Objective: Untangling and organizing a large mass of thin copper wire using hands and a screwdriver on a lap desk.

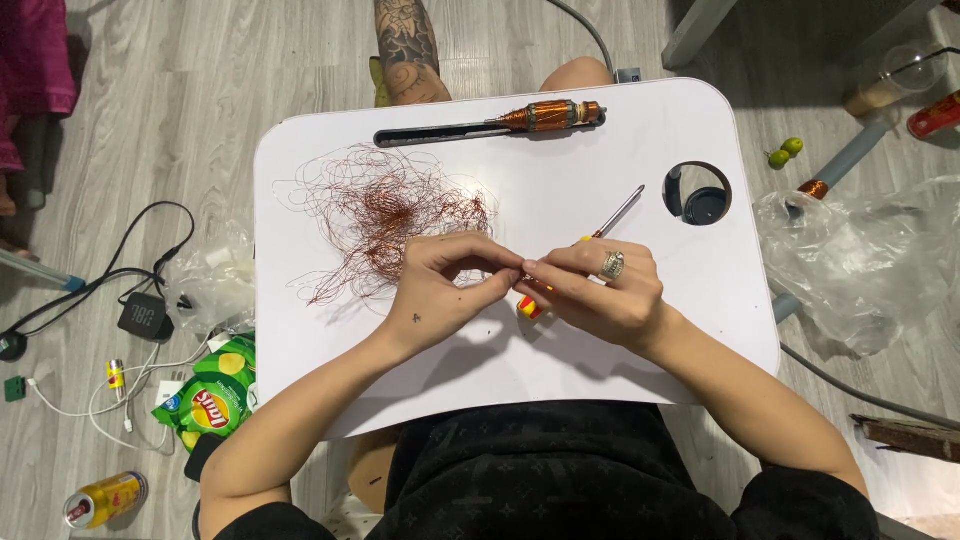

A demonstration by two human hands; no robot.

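My left hand [445, 290] and my right hand [600, 290] meet fingertip to fingertip over a white lap table [640, 170], pinching a thin strand of copper wire between them. A tangled heap of copper wire [375, 215] lies just left of my left hand. A screwdriver [600, 235] with a yellow and red handle lies under my right hand, its metal shaft pointing up and right. At the table's far edge rests a motor armature [545, 116] wound with copper on a long dark shaft. A ring sits on my right hand.
A round cup hole [697, 192] opens in the table's right side. On the floor: a crisp bag [210, 395], a yellow can [105, 498], cables and a charger [145, 315] at left, a clear plastic bag [860, 255] at right. A tattooed leg [408, 50] stands beyond the table.
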